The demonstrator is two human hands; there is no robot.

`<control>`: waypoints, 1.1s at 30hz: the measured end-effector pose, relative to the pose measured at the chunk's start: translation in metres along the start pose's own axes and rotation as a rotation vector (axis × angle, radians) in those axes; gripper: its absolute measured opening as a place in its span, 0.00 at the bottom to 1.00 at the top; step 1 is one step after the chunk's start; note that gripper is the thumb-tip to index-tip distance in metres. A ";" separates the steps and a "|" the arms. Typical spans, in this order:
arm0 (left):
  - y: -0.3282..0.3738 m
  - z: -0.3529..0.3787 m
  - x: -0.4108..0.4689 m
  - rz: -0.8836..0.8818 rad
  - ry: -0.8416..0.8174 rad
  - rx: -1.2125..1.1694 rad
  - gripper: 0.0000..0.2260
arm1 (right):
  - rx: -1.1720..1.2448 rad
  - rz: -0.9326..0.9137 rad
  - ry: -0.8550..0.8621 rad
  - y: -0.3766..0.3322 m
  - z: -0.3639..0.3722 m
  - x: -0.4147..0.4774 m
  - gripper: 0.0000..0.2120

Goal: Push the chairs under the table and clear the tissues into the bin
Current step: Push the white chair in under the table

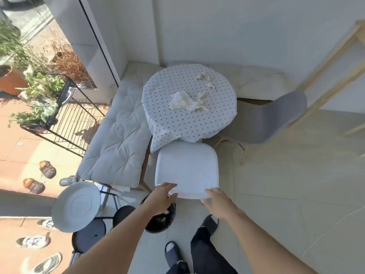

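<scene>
Pinches near-left rim of white chair (187, 169) with left hand (161, 196), fingers over, thumb under; rests right hand (216, 202), fingers straight and released, on near-right corner. Shows chair just near of round dotted-cloth table (177, 125), crumpled tissues (183, 100) on top, grey chair (276, 117) at right, black bin (158, 225) under left wrist.

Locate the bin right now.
Head view, lower centre: the black bin stands on the floor beneath the left hand, beside the white chair's near-left corner.
</scene>
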State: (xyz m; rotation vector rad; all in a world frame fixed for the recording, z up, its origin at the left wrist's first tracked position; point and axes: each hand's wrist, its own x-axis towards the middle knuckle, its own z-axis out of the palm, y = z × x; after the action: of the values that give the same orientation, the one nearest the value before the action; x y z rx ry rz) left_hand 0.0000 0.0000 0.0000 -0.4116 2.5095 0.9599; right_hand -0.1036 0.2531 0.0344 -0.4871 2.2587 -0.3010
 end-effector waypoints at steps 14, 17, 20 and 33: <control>0.013 0.024 0.064 -0.147 -0.014 0.246 0.18 | -0.336 -0.134 0.118 0.038 0.004 0.077 0.19; 0.023 0.010 0.082 -0.208 0.007 0.236 0.20 | -0.322 -0.129 0.115 0.033 -0.008 0.096 0.19; 0.025 0.001 0.102 -0.267 0.039 0.214 0.21 | -0.308 -0.135 0.126 0.030 -0.023 0.118 0.20; 0.017 -0.051 0.182 -0.333 0.077 0.248 0.18 | -0.303 -0.135 0.096 -0.003 -0.078 0.196 0.17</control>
State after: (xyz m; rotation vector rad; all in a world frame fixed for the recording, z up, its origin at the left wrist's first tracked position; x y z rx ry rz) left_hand -0.1789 -0.0445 -0.0436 -0.7671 2.4789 0.5082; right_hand -0.2817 0.1696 -0.0419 -0.8006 2.3808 -0.0488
